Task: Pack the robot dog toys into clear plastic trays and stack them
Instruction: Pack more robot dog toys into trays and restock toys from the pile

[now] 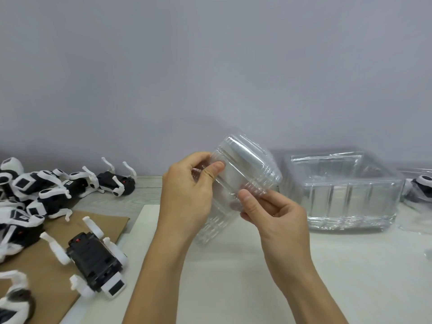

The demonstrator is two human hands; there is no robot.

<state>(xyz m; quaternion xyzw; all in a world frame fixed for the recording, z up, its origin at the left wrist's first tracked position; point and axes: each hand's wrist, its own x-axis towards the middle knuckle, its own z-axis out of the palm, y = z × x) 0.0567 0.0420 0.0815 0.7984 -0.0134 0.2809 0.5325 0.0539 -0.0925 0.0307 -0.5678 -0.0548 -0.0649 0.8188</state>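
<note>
Frame centre: left hand (187,195) and right hand (273,213) both pinch clear plastic tray (243,174), held tilted above table (233,277); robot dog toys (42,195) heaped lower left

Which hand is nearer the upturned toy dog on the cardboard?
Left. The left hand grips the clear tray just up and right of the dog; the right hand holds the tray's far side.

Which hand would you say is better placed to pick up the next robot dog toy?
Left: the left hand is nearer the robot dog toy on the cardboard, while the right hand can keep holding the clear tray.
</note>
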